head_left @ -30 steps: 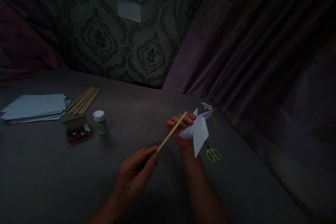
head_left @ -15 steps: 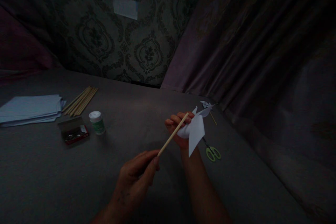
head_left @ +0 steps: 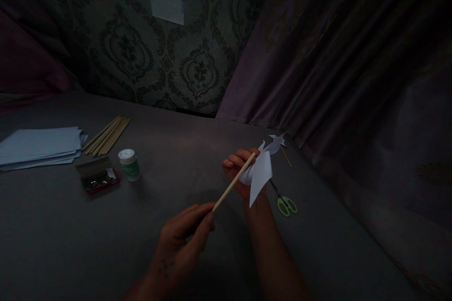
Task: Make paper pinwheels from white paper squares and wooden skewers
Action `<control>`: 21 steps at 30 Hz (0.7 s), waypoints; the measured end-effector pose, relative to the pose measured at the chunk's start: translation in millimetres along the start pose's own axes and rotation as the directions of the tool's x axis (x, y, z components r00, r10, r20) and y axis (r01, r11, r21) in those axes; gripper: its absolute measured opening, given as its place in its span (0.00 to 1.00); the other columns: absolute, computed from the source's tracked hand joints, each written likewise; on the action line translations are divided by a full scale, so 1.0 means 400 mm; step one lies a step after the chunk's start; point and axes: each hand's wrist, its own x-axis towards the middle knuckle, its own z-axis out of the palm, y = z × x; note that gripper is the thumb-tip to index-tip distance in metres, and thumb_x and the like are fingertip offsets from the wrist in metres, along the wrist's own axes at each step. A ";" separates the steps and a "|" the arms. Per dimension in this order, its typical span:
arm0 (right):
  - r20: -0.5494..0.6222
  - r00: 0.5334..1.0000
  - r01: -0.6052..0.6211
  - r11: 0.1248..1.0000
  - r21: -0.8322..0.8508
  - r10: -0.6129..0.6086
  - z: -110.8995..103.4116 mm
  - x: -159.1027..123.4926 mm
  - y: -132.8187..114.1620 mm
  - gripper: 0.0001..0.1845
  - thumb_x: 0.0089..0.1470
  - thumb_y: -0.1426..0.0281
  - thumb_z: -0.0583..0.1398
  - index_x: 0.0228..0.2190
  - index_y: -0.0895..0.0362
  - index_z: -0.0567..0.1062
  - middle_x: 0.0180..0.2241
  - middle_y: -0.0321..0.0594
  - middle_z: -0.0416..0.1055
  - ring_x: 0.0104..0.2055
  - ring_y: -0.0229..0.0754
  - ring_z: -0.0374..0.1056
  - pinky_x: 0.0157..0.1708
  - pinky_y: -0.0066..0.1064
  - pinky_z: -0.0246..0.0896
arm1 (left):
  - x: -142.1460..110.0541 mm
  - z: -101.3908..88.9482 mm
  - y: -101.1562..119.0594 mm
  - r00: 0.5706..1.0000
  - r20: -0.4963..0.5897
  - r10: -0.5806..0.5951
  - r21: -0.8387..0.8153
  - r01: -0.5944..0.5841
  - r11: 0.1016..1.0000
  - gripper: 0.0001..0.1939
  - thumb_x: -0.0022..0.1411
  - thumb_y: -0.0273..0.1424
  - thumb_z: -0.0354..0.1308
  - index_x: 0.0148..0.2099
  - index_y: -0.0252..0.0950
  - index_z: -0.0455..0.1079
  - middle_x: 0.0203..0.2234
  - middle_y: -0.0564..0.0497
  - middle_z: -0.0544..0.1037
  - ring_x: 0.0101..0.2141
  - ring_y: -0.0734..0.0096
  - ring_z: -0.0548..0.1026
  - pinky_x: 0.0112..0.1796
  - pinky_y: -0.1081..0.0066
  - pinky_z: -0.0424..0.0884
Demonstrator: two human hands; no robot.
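Note:
My left hand [head_left: 185, 235] is closed around the lower end of a thin wooden stick [head_left: 231, 186], which slants up to the right. At the stick's upper end is a white paper pinwheel [head_left: 262, 170] with curved, pointed blades. My right hand [head_left: 240, 164] is closed, its fingers bent behind the stick's top and against the pinwheel. The exact hold of its fingertips is partly covered by stick and paper. A pair of scissors [head_left: 286, 206] with green handles lies just right of my right wrist, its blades partly hidden.
At the left are a stack of white paper [head_left: 40, 146], a bundle of wooden sticks [head_left: 109, 136], an open box of small metal pieces [head_left: 99, 181] and a white-lidded green bottle [head_left: 130, 165]. Another paper pinwheel [head_left: 273, 137] on a stick lies at the back right, near the curtain [head_left: 293, 66].
The pinwheel's blades have shifted slightly to the left and turned a little, uncovering more of the scissors' blades. Both hands stay almost in place.

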 end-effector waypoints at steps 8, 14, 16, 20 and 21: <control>-0.024 0.999 -0.022 0.999 0.033 0.023 0.006 -0.001 -0.002 0.18 0.39 0.60 0.68 0.15 0.52 0.65 0.17 0.26 0.45 0.19 0.33 0.42 0.26 0.29 0.53 | 0.006 0.001 0.016 0.998 -0.025 0.059 0.037 -0.058 0.998 0.11 0.61 0.30 0.54 0.43 0.37 0.77 0.21 0.53 0.73 0.19 0.79 0.68 0.20 0.79 0.66; -0.045 0.999 -0.007 0.999 -0.037 0.005 0.003 0.000 -0.002 0.19 0.42 0.58 0.66 0.15 0.52 0.64 0.16 0.26 0.46 0.19 0.34 0.43 0.26 0.30 0.54 | 0.006 0.002 0.015 0.998 -0.014 0.061 0.047 -0.060 0.997 0.12 0.61 0.30 0.54 0.43 0.38 0.77 0.21 0.54 0.73 0.19 0.79 0.68 0.21 0.79 0.67; -0.030 0.999 -0.013 0.999 -0.033 0.012 0.004 0.000 -0.002 0.18 0.41 0.58 0.66 0.15 0.52 0.65 0.16 0.26 0.46 0.19 0.33 0.44 0.25 0.30 0.54 | 0.006 0.002 0.015 0.998 -0.017 0.056 0.054 -0.055 0.997 0.11 0.61 0.30 0.54 0.42 0.38 0.77 0.20 0.54 0.73 0.19 0.79 0.68 0.21 0.79 0.67; -0.008 1.000 -0.003 1.000 -0.013 0.003 0.006 -0.001 -0.003 0.19 0.39 0.58 0.68 0.15 0.52 0.65 0.16 0.26 0.47 0.19 0.33 0.45 0.26 0.29 0.54 | 0.008 0.001 0.022 0.998 -0.029 0.061 0.068 -0.059 0.996 0.11 0.61 0.30 0.54 0.41 0.38 0.78 0.20 0.53 0.73 0.19 0.79 0.68 0.20 0.79 0.66; -0.006 1.000 -0.002 1.000 -0.015 0.001 0.006 -0.001 -0.003 0.19 0.39 0.58 0.68 0.15 0.52 0.65 0.17 0.26 0.47 0.19 0.33 0.45 0.26 0.29 0.54 | 0.009 0.001 0.023 0.997 -0.029 0.066 0.066 -0.064 0.996 0.11 0.61 0.30 0.55 0.41 0.37 0.78 0.20 0.53 0.73 0.18 0.79 0.68 0.20 0.79 0.66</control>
